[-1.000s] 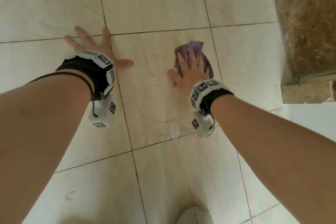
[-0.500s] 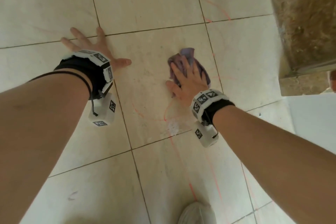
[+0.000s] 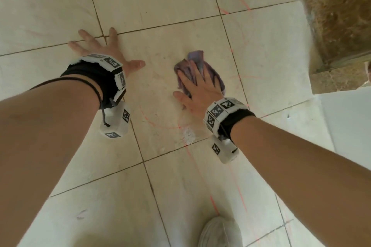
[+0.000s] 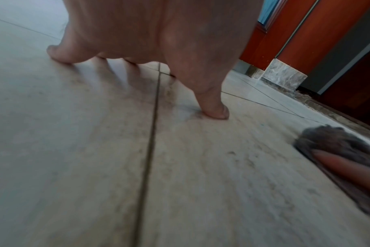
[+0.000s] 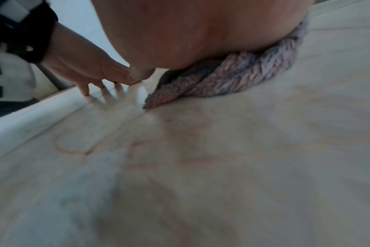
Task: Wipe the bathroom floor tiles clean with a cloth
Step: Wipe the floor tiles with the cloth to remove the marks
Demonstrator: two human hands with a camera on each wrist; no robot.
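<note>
A crumpled purple cloth (image 3: 197,59) lies on the cream floor tiles (image 3: 160,90). My right hand (image 3: 197,88) presses flat on it with straight fingers, the thumb on the bare tile. The cloth (image 5: 232,78) bunches out from under the palm in the right wrist view. My left hand (image 3: 100,48) is spread flat on the tiles to the cloth's left, across a grout line, holding nothing. Its thumb tip (image 4: 217,113) touches the floor, with the cloth (image 4: 336,142) off to the right. Thin red marks (image 3: 160,125) and a white smudge (image 3: 188,136) sit just nearer me than the cloth.
A brown stone step (image 3: 337,16) rises at the upper right, with a white surface (image 3: 349,118) below it. My white shoe (image 3: 218,232) is at the bottom edge. An orange-brown door frame (image 4: 296,33) stands beyond the tiles in the left wrist view.
My right hand has slid the cloth toward me and a little left, away from the far grout line. The left hand has stayed planted on the floor.
</note>
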